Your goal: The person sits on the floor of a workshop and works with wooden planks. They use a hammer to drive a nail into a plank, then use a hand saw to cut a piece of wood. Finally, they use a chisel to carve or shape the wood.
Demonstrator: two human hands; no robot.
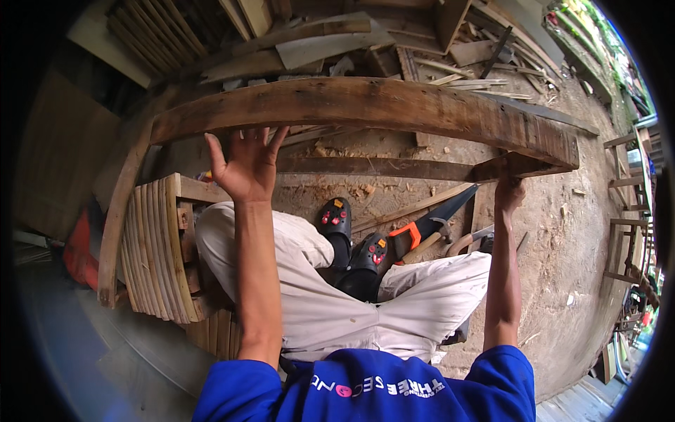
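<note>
A long brown wooden frame [351, 102] spans the view in front of me, its thick beam raised above the ground. Under the beam's left part is my left hand [247, 165], palm showing and fingers spread, with some fingertips hidden behind the wood. My right hand [509, 191] is closed around the short wooden piece [524, 166] at the frame's right end. Below, a handsaw [432, 216] with an orange handle lies by my feet, beside a hammer [441, 231] with a wooden handle. Another wooden-handled tool [467, 243] lies near my right knee.
A slatted wooden piece [155, 246] stands to my left, with a red-orange thing [81, 250] behind it. Scrap boards [485, 77] and offcuts pile up at the back. Wood shavings lie on the dirt floor [555, 260]. Wooden frames [626, 204] line the right side.
</note>
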